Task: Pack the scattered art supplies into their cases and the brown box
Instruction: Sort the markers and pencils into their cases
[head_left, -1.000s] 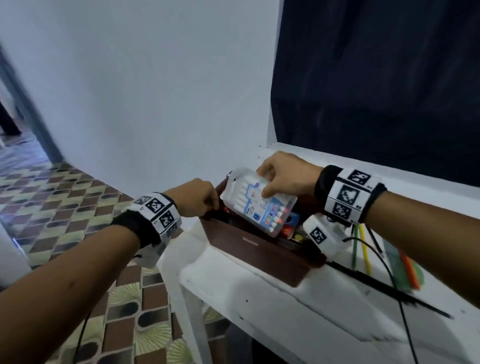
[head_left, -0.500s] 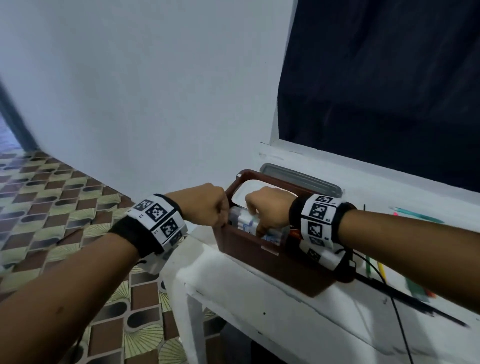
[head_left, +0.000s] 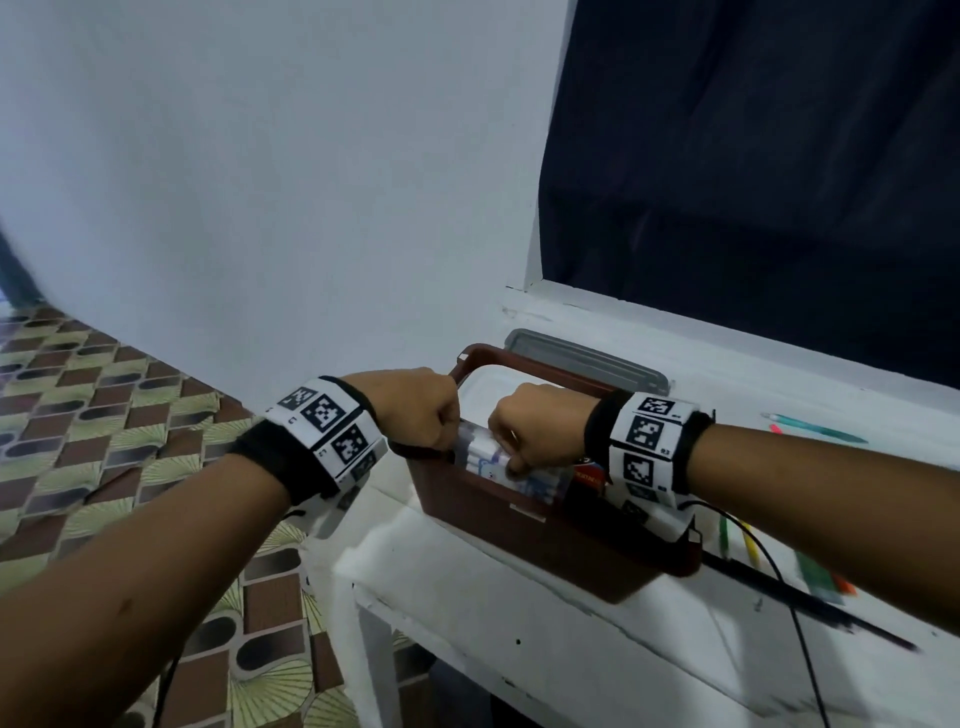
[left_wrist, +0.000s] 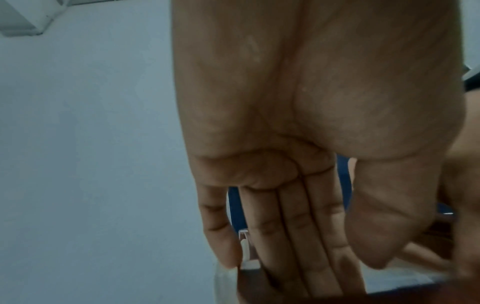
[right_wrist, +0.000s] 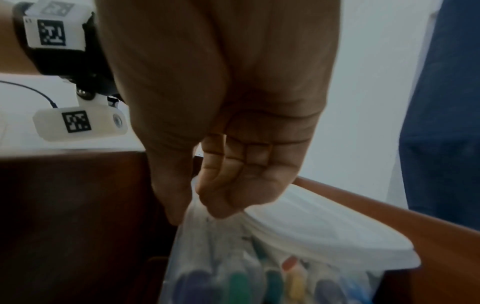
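A brown box (head_left: 545, 540) stands at the left end of the white table (head_left: 519, 613). My left hand (head_left: 423, 410) grips the box's left rim; in the left wrist view its fingers (left_wrist: 298, 246) run down the outer wall opposite the thumb. My right hand (head_left: 535, 431) is inside the box and pinches the top edge of a clear marker case (head_left: 498, 467). In the right wrist view, thumb and fingers of that hand (right_wrist: 197, 209) pinch the case (right_wrist: 285, 257), with coloured marker caps showing through it. The box's wall (right_wrist: 389, 222) rises beside it.
A grey lid (head_left: 587, 358) lies behind the box against the white sill. Loose green and yellow pens (head_left: 737, 540) and a long black stick (head_left: 805, 603) lie on the table to the right. A teal pen (head_left: 815, 428) lies farther back. The table's edge drops to a tiled floor (head_left: 104, 415) at left.
My right hand has lowered the marker case from above the box down into it. The left hand has stayed on the box's left rim.
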